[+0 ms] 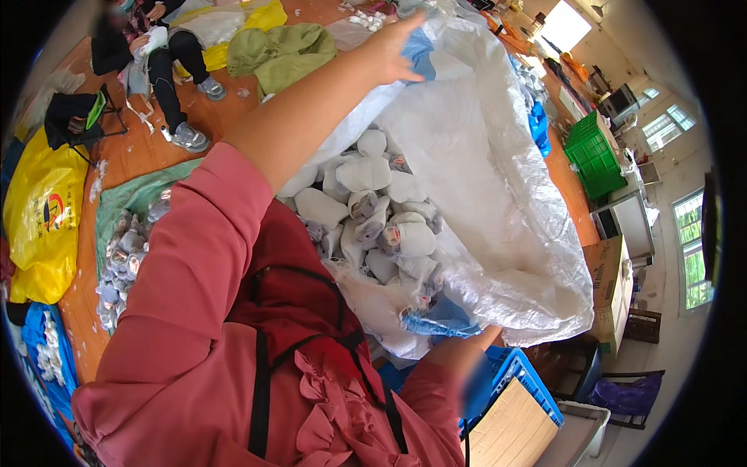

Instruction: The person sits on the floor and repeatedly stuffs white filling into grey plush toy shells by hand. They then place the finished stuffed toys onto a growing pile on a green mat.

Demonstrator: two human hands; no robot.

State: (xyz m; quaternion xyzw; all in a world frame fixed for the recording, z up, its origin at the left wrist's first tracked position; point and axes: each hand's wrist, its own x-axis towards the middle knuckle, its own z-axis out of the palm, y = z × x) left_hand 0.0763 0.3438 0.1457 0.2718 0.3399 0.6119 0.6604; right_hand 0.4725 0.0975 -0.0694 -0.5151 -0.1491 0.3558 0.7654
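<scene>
A large white woven sack (459,132) lies wide open in front of me, with blue patches at its edge. Inside, on its left side, is a heap of small stuffed white-and-grey pieces (366,173), rounded like plush toy parts. My left arm stretches across to the far rim, where my left hand (389,56) grips the sack at a blue patch, thumb and fingers on either side of it. Down at the near right rim is my right hand (484,338), touching the sack; the sack's edge hides its fingers.
More grey-and-white pieces (124,253) lie on a green cloth at left, near a yellow bag (47,210). Another person (167,62) sits at the far left by a green cloth (284,53). A blue crate (529,381) with cardboard stands near right; a green crate (595,156) is farther off.
</scene>
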